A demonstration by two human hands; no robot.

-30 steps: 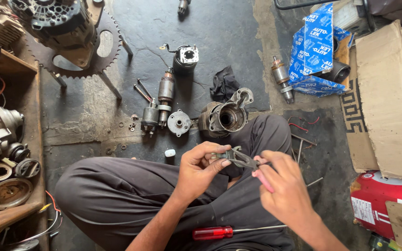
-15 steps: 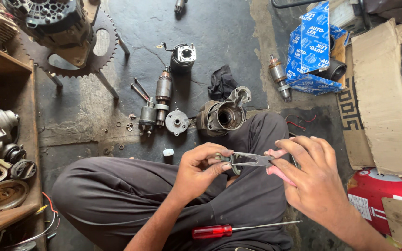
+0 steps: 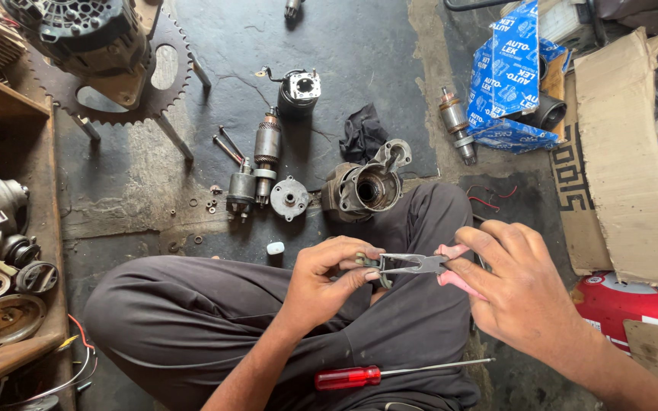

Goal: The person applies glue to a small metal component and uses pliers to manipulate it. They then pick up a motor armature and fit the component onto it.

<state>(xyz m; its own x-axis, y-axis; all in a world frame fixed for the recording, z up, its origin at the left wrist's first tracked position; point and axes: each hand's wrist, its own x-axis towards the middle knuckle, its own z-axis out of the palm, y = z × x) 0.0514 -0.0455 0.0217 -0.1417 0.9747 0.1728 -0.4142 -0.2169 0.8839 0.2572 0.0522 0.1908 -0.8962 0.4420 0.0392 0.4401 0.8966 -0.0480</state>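
My left hand (image 3: 327,278) pinches a small greenish metal part (image 3: 367,262) between thumb and fingers above my lap. My right hand (image 3: 523,293) grips pink-handled pliers (image 3: 420,264), whose jaws point left and meet the small part. A red-handled screwdriver (image 3: 390,373) lies across my dark trousers below the hands. On the floor ahead lie a starter motor housing (image 3: 363,186), an armature (image 3: 266,146), a round end cap (image 3: 289,197) and a solenoid (image 3: 240,189).
A wooden shelf (image 3: 36,228) with motor parts stands at the left. A toothed wheel on legs (image 3: 108,91) is at the back left. Another armature (image 3: 457,122), a blue packet (image 3: 508,76), cardboard (image 3: 626,167) and a red tin (image 3: 626,304) lie at the right.
My right hand shifted its hold on the pliers' handles and the pliers levelled out, jaws staying on the small part. My left hand has barely moved.
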